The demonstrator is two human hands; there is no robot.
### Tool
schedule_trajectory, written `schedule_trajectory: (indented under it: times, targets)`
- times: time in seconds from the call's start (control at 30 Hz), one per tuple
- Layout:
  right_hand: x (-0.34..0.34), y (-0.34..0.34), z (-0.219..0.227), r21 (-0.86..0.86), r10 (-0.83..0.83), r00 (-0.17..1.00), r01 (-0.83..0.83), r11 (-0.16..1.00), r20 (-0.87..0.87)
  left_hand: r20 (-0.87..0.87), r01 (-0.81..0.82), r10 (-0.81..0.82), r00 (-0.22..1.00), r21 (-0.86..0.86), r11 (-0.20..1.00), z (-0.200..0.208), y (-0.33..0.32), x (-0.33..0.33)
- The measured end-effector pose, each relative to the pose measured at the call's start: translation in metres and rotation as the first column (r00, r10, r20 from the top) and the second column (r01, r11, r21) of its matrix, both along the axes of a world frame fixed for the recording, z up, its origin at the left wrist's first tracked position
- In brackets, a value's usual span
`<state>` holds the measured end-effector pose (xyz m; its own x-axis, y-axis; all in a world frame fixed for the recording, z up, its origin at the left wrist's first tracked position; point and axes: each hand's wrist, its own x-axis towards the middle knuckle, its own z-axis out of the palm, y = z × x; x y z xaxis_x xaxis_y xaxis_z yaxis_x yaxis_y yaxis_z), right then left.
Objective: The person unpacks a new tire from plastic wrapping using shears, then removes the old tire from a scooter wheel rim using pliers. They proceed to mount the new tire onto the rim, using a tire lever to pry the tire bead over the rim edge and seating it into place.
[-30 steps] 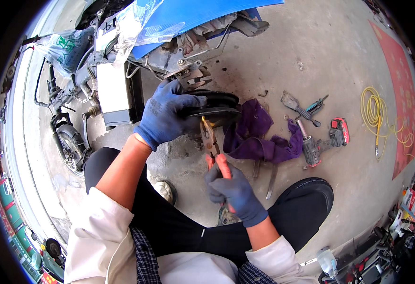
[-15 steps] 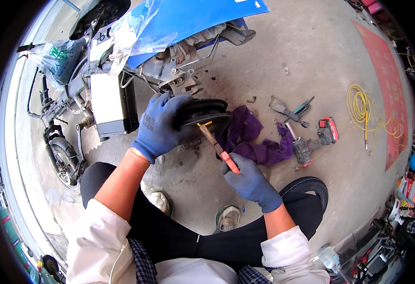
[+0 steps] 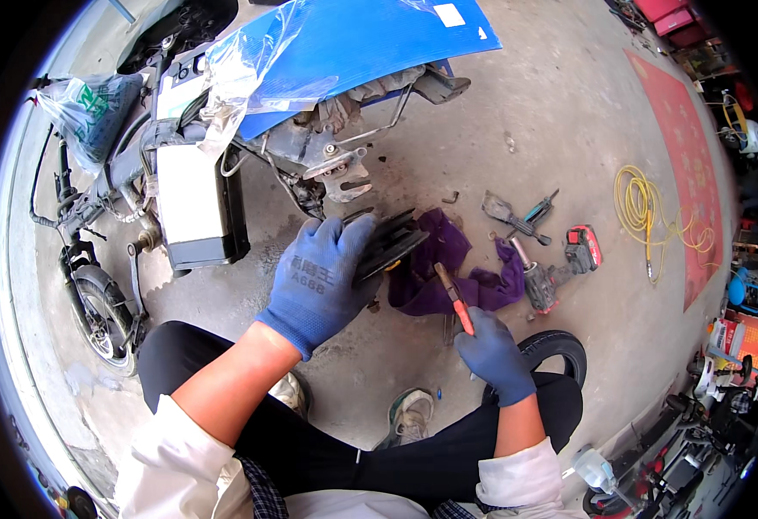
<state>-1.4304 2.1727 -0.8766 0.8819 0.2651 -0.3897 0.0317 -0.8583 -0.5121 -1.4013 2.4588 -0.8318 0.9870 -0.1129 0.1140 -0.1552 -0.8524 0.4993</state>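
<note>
Two blue-gloved hands over a stained grey concrete floor (image 3: pixel 569 112), open workshop yard. Left hand (image 3: pixel 323 272) clamped on a round black metal drum part (image 3: pixel 387 244), held above a crumpled purple rag (image 3: pixel 448 277). Right hand (image 3: pixel 491 355) closed on red-handled pliers (image 3: pixel 454 298), now drawn clear of the drum; half a second ago their tip touched it. Nearby: stripped scooter frame (image 3: pixel 310 147), red-and-grey cordless driver (image 3: pixel 560 268), coiled yellow hose (image 3: pixel 642 208).
</note>
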Motion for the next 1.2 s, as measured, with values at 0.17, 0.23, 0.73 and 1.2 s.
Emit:
schedule_trajectory:
  times: [0.17, 0.23, 0.73, 1.2]
  targets:
    - [-0.021, -0.002, -0.064, -0.249, 0.035, 0.958, -0.11, 0.962, -0.286, -0.111, 0.042, -0.042, 0.993, 0.0, 0.999, 0.009, 0.01, 0.001]
    - [-0.033, 0.002, -0.071, -0.26, 0.128, 0.924, -0.232, 0.937, -0.361, -0.148, 0.071, -0.075, 0.986, -0.032, 0.997, 0.014, 0.012, 0.003]
    - [0.027, 0.131, -0.003, 0.7, -0.377, 0.713, 0.685, 0.199, -0.591, -0.154, 0.231, -0.276, 0.949, -0.262, 0.937, 0.006, 0.037, 0.012]
    - [0.02, 0.121, 0.036, 0.62, -0.564, 0.736, 0.651, 0.438, -0.375, 0.049, 0.245, -0.243, 0.969, -0.348, 0.905, 0.019, 0.028, 0.011]
